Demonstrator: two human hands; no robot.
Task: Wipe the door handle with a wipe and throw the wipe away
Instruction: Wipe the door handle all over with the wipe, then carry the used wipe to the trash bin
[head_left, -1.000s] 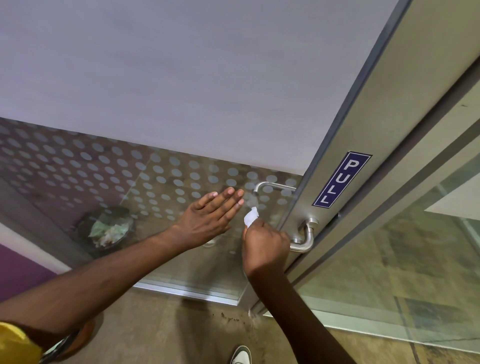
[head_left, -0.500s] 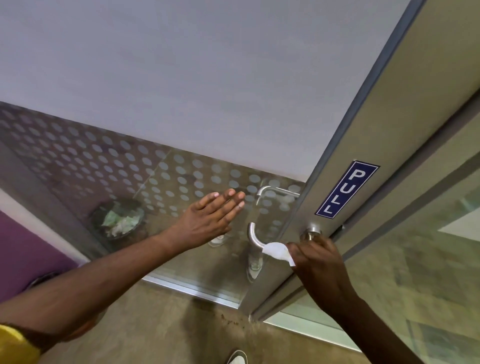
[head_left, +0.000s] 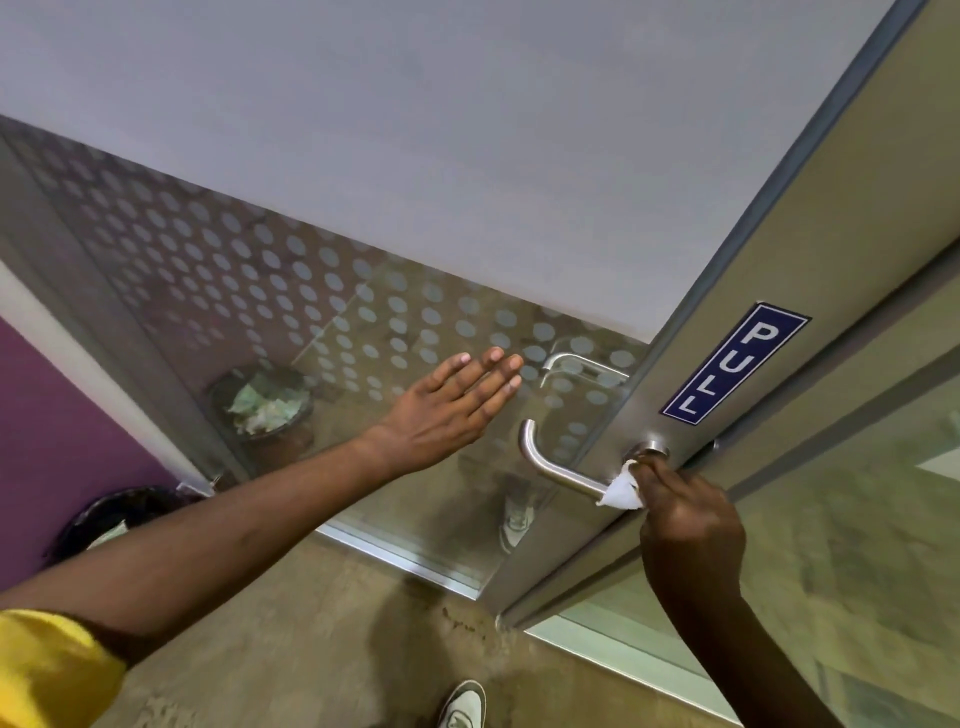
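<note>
A brushed steel lever door handle juts from the metal edge of a frosted glass door, below a blue PULL sign. My right hand pinches a small white wipe against the handle's inner end, close to its round base. My left hand lies flat on the dotted glass, fingers together and stretched out, holding nothing. A black waste bin stands on the floor at the lower left.
Behind the glass stands a second bin full of crumpled paper. A purple wall is at the left. The door frame and a glass panel run along the right. My shoe is on the brown floor.
My right hand has slid the wipe along the lever from its free end to the end by the round base. The left hand has stayed flat on the glass.
</note>
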